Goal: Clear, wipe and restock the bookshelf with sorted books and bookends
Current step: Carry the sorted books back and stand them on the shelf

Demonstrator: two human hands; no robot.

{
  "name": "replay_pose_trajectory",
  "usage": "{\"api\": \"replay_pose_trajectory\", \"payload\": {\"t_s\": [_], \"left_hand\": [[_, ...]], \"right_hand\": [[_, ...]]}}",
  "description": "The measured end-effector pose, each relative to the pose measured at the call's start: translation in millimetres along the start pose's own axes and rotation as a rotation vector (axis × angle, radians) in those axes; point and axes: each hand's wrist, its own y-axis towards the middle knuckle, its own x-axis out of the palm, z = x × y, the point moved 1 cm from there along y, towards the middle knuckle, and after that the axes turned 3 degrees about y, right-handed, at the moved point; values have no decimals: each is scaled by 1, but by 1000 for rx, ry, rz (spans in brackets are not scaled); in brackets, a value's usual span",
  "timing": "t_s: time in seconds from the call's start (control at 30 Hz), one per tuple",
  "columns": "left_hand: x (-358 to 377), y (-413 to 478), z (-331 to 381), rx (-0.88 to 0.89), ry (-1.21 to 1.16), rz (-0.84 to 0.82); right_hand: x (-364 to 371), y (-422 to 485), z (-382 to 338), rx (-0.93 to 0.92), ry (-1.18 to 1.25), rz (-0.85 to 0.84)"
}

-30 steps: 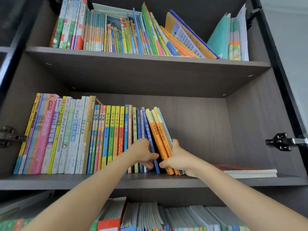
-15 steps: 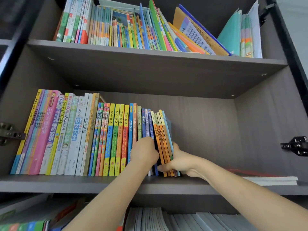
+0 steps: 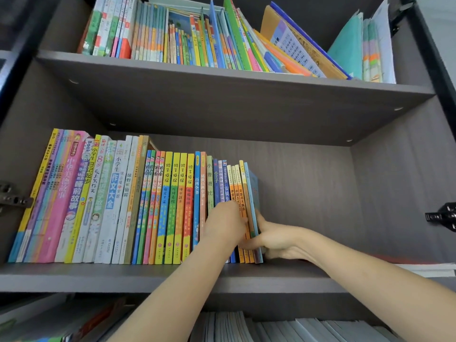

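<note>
A row of colourful upright books (image 3: pixel 138 206) fills the left half of the middle shelf (image 3: pixel 98 275). At the row's right end stand several thin orange and blue books (image 3: pixel 240 191), now nearly upright. My left hand (image 3: pixel 223 227) lies flat against the spines just left of them, covering their lower halves. My right hand (image 3: pixel 276 239) holds the end of the row, with its fingers against the side of the last blue book and its thumb across the front of the spines.
The right half of the middle shelf is bare except for a flat red-covered book (image 3: pixel 424 266) at the far right. Metal hinges (image 3: pixel 441 217) stick out at both sides. Leaning books and folders (image 3: pixel 246 38) crowd the top shelf, and more books (image 3: pixel 271 329) lie below.
The thin books at the row's right end leaned right and now stand almost upright against the row. Both hands moved up and in with them, and my view shifted closer.
</note>
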Motion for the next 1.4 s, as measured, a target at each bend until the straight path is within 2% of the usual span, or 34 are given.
{"api": "replay_pose_trajectory", "payload": {"t_s": [0.1,0.2,0.3,0.6,0.63,0.7,0.8,0.83,0.9,0.97,1.03,1.23,1.33,1.4], "left_hand": [[0,0,0,-24,-85,-34],[-2,-2,1,-6,-15,-16],[-3,-3,4,-18,61,2],[-2,-6,3,38,53,-12],[-4,-10,1,24,6,-22],[-14,-17,-6,-30,-138,6],[-42,-40,-25,-97,-283,115],[-54,-49,-31,-110,-314,137],[-79,-76,-43,-162,-345,168],[-105,-111,-50,-202,-295,191],[-131,-153,-53,-227,-262,180],[-199,-318,-65,-432,-42,22],[-245,-405,-67,-611,100,-69],[-278,-454,-72,-767,151,-68]], "right_hand": [[-10,-11,-1,-19,12,-55],[-8,-17,-3,-53,-149,69],[-4,-18,-3,-82,-212,147],[9,-29,-5,-100,-531,178],[12,-34,-6,-119,-580,241],[19,-49,-14,-165,-679,484],[37,-88,-27,-268,-632,798],[43,-102,-30,-351,-614,848],[63,-130,-33,-531,-595,837],[88,-156,-34,-648,-560,697],[118,-174,-33,-677,-472,456],[249,-199,-22,-461,-175,-384],[332,-226,-10,-422,-64,-696],[378,-250,-7,-411,-3,-848]]}}
